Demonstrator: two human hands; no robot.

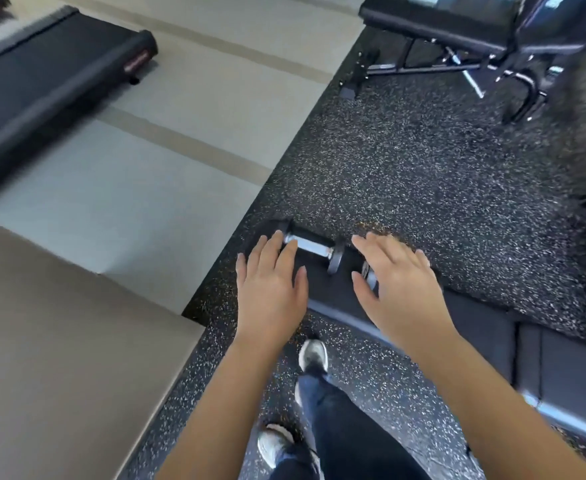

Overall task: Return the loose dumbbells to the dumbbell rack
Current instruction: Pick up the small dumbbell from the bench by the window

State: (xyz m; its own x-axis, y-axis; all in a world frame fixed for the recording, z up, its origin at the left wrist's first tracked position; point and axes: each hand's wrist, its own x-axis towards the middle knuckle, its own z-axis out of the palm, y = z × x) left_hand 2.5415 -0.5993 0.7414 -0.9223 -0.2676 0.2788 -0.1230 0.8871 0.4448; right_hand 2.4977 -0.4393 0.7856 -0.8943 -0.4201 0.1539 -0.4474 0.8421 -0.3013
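Gym corner: speckled rubber flooring (423, 188) on the right, pale grey floor (146, 188) on the left, treadmill (52, 81) at far left, weight bench (457, 39) at the back right. Person stands bent over, shoes (314, 355) on the rubber.

Two loose dumbbells lie on the floor end to end, just ahead of the feet. The chrome-handled dumbbell (310, 246) is on the left with its handle in clear view. The second dumbbell (368, 271) is mostly hidden under the right hand, with only a bit of chrome showing.

The left hand (270, 289) has straight fingers close together, tips over the left end of the chrome handle, not wrapped. The right hand (400, 285) has fingers spread above the second dumbbell and grips nothing. Contact cannot be told for either hand.

Step looks like the reach before the pickup, one dumbbell per hand; nothing lifted yet. Next move calls for each palm to drop onto its handle and the fingers to curl fully round before lifting.

No rack is plainly in view. A dark frame with a silver rail (561, 375) sits at lower right, and I cannot tell if that is it.
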